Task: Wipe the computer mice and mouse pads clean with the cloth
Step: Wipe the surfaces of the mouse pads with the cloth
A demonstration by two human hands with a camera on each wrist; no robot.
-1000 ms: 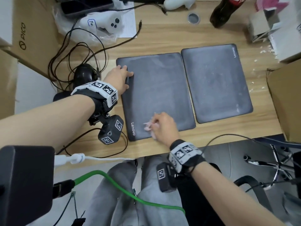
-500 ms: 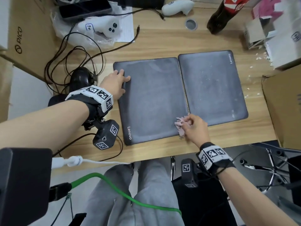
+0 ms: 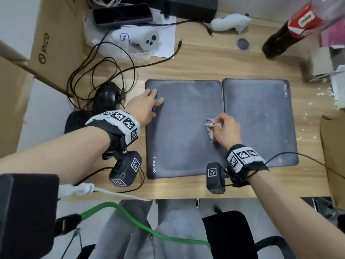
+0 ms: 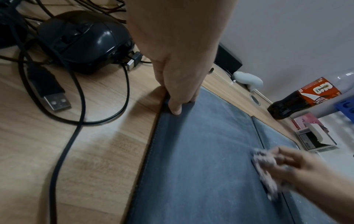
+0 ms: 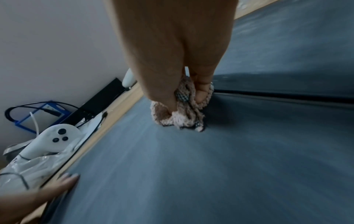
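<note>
Two dark grey mouse pads lie side by side on the wooden desk point(image 3: 196, 58): the left pad point(image 3: 179, 146) and the right pad point(image 3: 259, 124). My left hand point(image 3: 147, 107) lies flat with straight fingers on the left pad's far-left edge, pressing it down point(image 4: 176, 106). My right hand point(image 3: 224, 129) grips a bunched pink cloth point(image 3: 211, 126) point(image 5: 182, 112) and presses it on the left pad near its right edge. A black wired mouse point(image 3: 107, 94) point(image 4: 82, 40) sits left of the pads among cables.
Tangled black cables point(image 3: 97, 68) and a USB plug point(image 4: 55, 100) lie left of the pads. White controllers point(image 3: 147, 40) and a phone sit at the back, a cola bottle point(image 3: 291, 28) back right. Cardboard boxes point(image 3: 46, 43) flank the desk; white crumbs dot the right side.
My right hand with the cloth has swept from the left pad's near edge rightward, then up toward the middle of its right edge. The left hand stays pressed on the pad's left edge.
</note>
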